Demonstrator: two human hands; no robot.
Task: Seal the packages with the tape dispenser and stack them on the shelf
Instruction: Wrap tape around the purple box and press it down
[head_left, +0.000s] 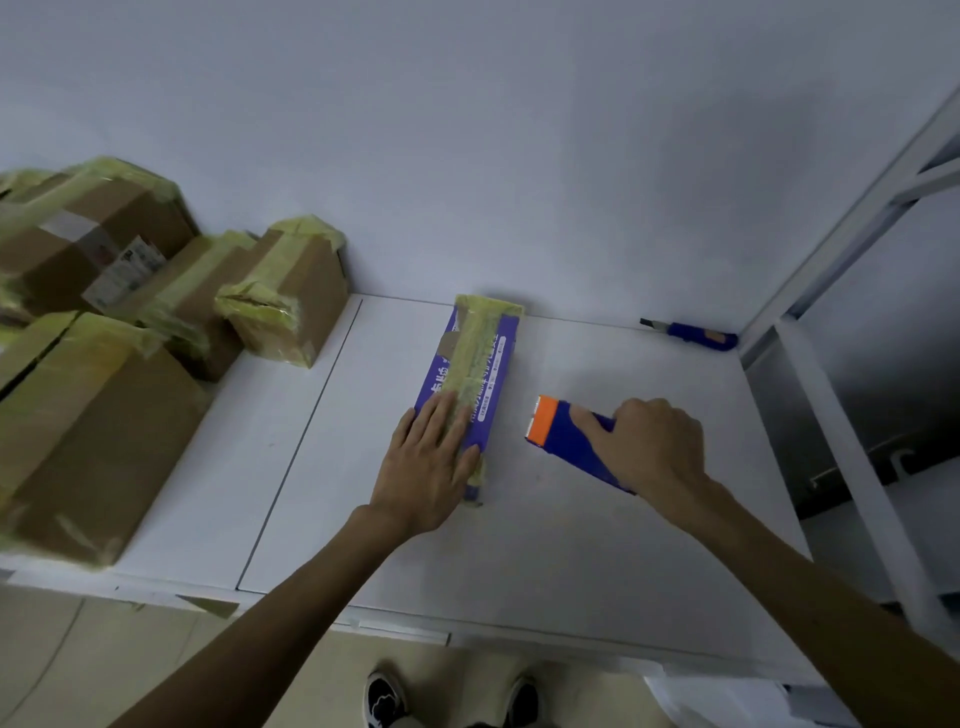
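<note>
The box (470, 374) lies mid-counter (597, 519), taped lengthwise. Left hand (431, 462) presses it, fingers flat and spread; right hand (649, 447) grips the dispenser (566, 441) beside it. Likely light, stiff card — lift by its long sides.

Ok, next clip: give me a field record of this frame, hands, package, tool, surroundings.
left hand: flat on near end of purple box, fingers straight
right hand: holds tape dispenser, beside the box, not touching it
purple box: lies on white table, yellowish tape along its top
cardboard boxes: taped, piled at table's left
utility knife: blue, far right of table
shelf: white frame at right
</note>
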